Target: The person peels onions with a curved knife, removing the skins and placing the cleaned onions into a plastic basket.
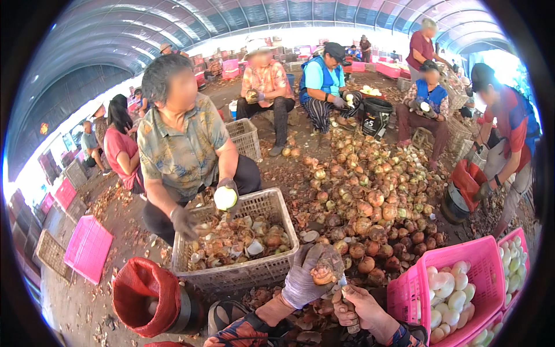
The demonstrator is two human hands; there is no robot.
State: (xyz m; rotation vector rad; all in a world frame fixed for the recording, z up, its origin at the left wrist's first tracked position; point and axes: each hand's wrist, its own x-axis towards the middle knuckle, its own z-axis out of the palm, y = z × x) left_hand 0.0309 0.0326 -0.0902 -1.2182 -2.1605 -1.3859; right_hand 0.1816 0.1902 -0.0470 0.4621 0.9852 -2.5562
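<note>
My left hand (304, 279), in a grey glove, is wrapped round a brown-skinned onion (328, 269). My bare right hand (367, 311) grips a small knife (351, 319), its blade up against the onion's lower right side. Straight ahead of my left hand stands a beige plastic crate (231, 267) holding onion skins and scraps. Beyond my hands, a large heap of unpeeled onions (376, 199) covers the floor. A pink crate (396, 298) of peeled white onions (454, 295) is beside my right forearm.
Across the beige crate sits a co-worker (185, 144) holding a peeled onion (225, 198). A bucket lined with a red bag (139, 289) stands at the near left. Several people work around the heap; one at right bends over another bucket (457, 202). An empty-looking pink crate (88, 248) lies tilted at left.
</note>
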